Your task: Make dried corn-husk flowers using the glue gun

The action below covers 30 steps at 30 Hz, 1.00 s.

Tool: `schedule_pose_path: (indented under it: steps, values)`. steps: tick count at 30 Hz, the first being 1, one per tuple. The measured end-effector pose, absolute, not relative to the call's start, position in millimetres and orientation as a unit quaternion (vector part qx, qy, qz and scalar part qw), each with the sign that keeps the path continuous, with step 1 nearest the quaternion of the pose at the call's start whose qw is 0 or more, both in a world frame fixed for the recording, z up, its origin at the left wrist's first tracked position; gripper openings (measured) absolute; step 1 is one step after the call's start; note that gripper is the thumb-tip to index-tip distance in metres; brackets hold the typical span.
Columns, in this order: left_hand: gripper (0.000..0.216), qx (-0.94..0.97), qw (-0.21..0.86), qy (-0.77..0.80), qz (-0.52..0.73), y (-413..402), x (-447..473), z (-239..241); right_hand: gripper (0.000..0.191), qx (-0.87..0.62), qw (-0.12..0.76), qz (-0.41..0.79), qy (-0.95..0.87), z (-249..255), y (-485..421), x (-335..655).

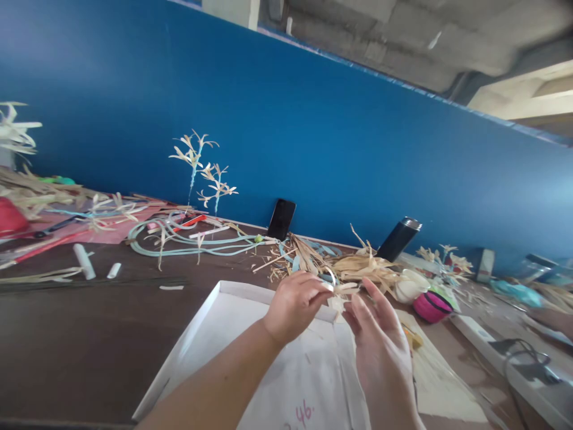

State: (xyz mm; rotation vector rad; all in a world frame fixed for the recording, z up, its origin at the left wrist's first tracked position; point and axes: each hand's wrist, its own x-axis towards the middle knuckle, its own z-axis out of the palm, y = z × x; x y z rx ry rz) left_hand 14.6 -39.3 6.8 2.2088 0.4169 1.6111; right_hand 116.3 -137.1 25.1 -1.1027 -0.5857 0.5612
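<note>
My left hand (298, 306) is closed in a pinch on a small flower of pale husk strips (336, 303), held above the far edge of a white cardboard tray (224, 334). From the other side my right hand (378, 337) meets the same flower, thumb and lower fingers bent against it and the forefinger raised. Fingers partly hide the piece, so its stem does not show. Below the wrists, the tray's floor bears the pink handwritten number 46. Dry husk strips (367, 269) lie heaped just beyond my hands.
A phone (282, 219) leans at the blue partition (313, 137) beside a tilted black bottle (398, 239). Light-blue cords (210, 246) and finished husk flowers (218, 186) stand left. Rightward are a pink pouch (432, 306), a power strip (501, 364) and another person's hand (553, 319).
</note>
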Motion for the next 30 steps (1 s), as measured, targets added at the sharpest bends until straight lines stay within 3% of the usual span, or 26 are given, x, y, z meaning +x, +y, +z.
schedule_pose_path:
  steps: [30]
  values:
    - [0.015,0.771,0.241,0.178,0.561,-40.8,14.8,8.9,0.053,-0.517,0.756,0.243,-0.319,25.2,-131.6,112.8]
